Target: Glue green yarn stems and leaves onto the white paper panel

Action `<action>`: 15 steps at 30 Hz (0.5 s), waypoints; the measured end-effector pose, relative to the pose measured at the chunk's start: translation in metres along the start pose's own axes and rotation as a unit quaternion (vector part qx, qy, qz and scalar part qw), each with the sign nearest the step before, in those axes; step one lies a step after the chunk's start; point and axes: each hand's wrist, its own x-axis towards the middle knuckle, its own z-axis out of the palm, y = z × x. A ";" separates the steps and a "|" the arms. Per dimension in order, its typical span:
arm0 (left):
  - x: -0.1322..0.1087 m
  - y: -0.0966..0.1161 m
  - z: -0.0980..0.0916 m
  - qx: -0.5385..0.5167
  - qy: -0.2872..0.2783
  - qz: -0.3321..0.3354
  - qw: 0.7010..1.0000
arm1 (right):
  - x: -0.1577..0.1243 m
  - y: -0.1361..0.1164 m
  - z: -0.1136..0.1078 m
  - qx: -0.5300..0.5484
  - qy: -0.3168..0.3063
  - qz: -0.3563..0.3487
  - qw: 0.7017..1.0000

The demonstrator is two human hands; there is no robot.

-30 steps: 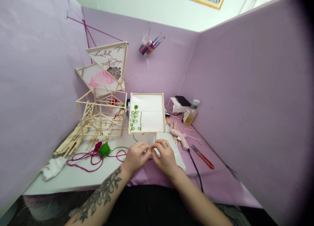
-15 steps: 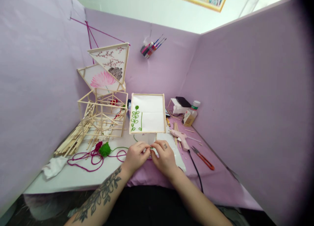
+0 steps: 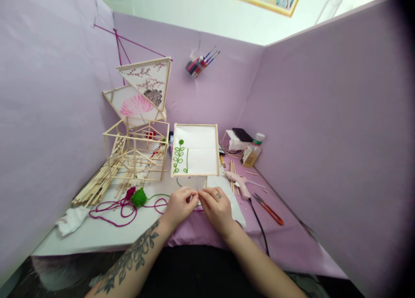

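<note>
My left hand (image 3: 182, 205) is closed in a pinch, its fingertips meeting those of my right hand (image 3: 218, 207) low in front of the framed panel. A green yarn strand runs from a green yarn ball (image 3: 138, 197) towards my left hand. What lies between the fingertips is mostly hidden now; a bit of green showed there a moment ago. Just beyond my hands, the white panel (image 3: 202, 160) in a thin wooden frame leans upright. Green yarn (image 3: 178, 155) forms a stem with looped leaves and a round top on its left side, beside a shorter straight stem.
At left stand an open stick frame (image 3: 136, 138), a pile of wooden sticks (image 3: 94, 185) and loose magenta yarn (image 3: 121, 222). To the right lie a pink glue gun (image 3: 239, 182) with its black cord, orange-handled snips (image 3: 269, 208) and a bottle (image 3: 253, 151).
The fingers of my right hand have closed in further against my left fingertips, and the green bit between them no longer shows. The panel and the tools have stayed put.
</note>
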 end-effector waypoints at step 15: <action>0.000 0.001 -0.001 -0.005 -0.014 0.006 1.000 | 0.002 0.003 0.001 0.144 -0.006 0.023 0.989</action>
